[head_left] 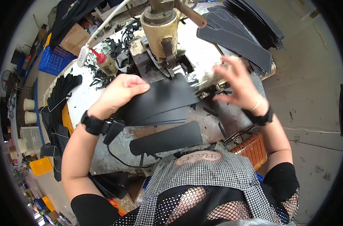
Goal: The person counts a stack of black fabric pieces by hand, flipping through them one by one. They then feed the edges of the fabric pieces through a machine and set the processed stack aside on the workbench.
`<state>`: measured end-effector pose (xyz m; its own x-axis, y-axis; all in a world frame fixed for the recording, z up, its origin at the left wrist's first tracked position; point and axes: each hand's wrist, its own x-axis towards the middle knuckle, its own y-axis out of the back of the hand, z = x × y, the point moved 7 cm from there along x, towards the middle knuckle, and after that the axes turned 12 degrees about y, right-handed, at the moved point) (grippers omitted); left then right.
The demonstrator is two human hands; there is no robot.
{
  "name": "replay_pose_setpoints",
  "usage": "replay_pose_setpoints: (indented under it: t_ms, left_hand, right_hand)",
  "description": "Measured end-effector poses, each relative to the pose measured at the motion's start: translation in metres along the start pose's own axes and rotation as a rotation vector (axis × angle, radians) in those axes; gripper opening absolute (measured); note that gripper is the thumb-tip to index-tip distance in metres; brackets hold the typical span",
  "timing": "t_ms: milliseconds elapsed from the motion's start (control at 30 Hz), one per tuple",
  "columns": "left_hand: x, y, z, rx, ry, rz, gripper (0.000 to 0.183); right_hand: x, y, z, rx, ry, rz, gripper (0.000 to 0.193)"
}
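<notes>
My left hand (124, 90) pinches the upper left edge of a black leather-like panel (164, 96) between thumb and fingers. The panel's upper edge reaches the working part of a cream-coloured machine (160, 30). Similar flat black pieces (169, 117) lie just below it on the metal table. My right hand (237, 84) is raised to the right of the machine, its fingers spread and slightly blurred, holding nothing. Small metal knobs (205, 95) on the machine lie near its fingertips. A single long black strip with rounded ends (167, 138) rests close to my apron.
Stacked black stitched strips (235, 39) lie at the far right of the table. A bottle with a red cap (107, 64) stands among black scraps, left of the machine. Tied black bundles (54, 113) line the left edge. Beyond them is a blue crate (56, 60); an orange basket (250, 150) sits below right.
</notes>
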<state>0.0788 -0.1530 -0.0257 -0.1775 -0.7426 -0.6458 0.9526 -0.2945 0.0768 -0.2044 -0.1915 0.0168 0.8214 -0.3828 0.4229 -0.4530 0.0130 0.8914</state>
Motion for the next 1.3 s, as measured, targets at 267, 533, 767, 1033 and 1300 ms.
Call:
replay_pose_setpoints:
  t_ms: [267,533,767,1033,1300]
  left_hand:
    - [-0.005,-0.018,0.013,0.140,-0.046,-0.155,0.036]
    - [-0.007,-0.013,-0.002,0.049,0.043,-0.193,0.024]
    - [-0.006,-0.016,-0.007,0.058,0.063,-0.207,0.021]
    - [-0.011,-0.013,-0.008,0.026,0.055,-0.231,0.011]
    - [-0.013,-0.003,-0.011,0.081,0.043,-0.148,0.012]
  right_hand:
    - [-0.003,0.068,0.045,-0.016,-0.049,0.174,0.037]
    - [-0.091,0.104,0.174,0.022,-0.699,0.168,0.041]
    - [-0.016,0.037,0.107,-0.151,-0.306,0.093,0.063]
    - [-0.017,0.038,0.144,0.037,-0.390,0.075,0.057]
    - [0.001,0.052,0.097,-0.240,-0.275,0.211,0.055]
